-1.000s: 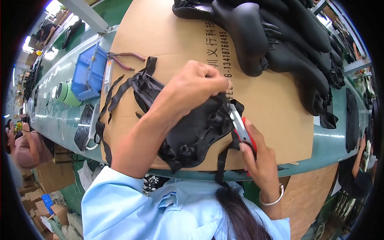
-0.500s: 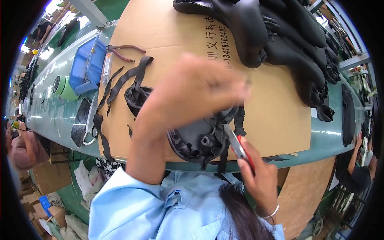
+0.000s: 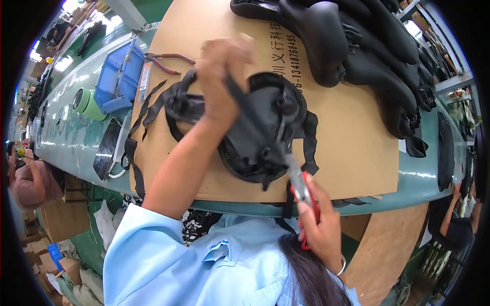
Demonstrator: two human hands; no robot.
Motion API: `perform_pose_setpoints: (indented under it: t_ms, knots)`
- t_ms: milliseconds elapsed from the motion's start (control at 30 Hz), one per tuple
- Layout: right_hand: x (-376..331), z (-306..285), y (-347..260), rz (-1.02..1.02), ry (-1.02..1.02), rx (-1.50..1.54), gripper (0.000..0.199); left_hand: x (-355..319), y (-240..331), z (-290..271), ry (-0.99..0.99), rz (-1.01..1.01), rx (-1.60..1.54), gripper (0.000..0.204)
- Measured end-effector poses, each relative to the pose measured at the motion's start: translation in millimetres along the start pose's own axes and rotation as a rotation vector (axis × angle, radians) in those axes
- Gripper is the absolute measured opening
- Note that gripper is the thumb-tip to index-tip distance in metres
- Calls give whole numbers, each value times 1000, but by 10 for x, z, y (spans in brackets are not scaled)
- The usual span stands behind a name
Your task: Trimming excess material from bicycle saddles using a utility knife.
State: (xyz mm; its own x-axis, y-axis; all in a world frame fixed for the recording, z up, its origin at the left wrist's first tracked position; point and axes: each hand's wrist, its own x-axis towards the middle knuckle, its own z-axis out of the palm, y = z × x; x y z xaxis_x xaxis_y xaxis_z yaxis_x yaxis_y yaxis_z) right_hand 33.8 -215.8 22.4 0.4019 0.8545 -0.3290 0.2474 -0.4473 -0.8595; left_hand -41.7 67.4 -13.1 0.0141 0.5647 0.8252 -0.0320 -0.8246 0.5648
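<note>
On the cardboard a black bicycle saddle [image 3: 242, 145] lies underside up, its hollow base and edge facing me. My left hand [image 3: 222, 71], somewhat blurred, is closed above it on a black fabric strip [image 3: 247, 104] that slants down toward the near right edge of the saddle. At that edge is the blade end of a red utility knife [image 3: 301, 193]. My right hand [image 3: 321, 227] wraps round the knife's handle, with a red cord hanging below. The left forearm and the strip cover part of the saddle.
Several black padded saddles [image 3: 367, 66] are heaped at the far right. Red-handled pliers [image 3: 171, 64], a blue bin [image 3: 115, 81], a green tape roll [image 3: 89, 104] and a dark phone [image 3: 108, 148] are at left. Cut black strips [image 3: 131, 160] lie on the cardboard sheet [image 3: 352, 168]. Other people sit at both sides.
My left hand has moved up and left, drawing the black strip taut. The saddle now shows more fully and sits farther from me. The knife stays at its near right edge.
</note>
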Motion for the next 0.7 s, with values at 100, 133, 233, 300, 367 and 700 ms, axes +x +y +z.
perform_pose_setpoints:
  t_ms: [100,133,233,300,367,700]
  knots:
    - [-66,69,82,-110,48,-85,49,75,64,-27,-166,-743,-37,58]
    - [-16,44,57,-233,105,-221,49,91,70,-71,-167,-743,-39,58]
    - [191,-139,-50,-366,153,-458,50,160,100,-373,-621,-910,2,56]
    - [368,-427,-97,-423,105,-714,50,129,364,-602,-501,-1254,-40,51]
    - [711,-737,-95,-484,43,-751,49,16,748,-782,-450,-1414,75,45]
    - [1712,-1183,-332,-746,-684,-491,44,-288,1123,-379,-668,-747,-786,63]
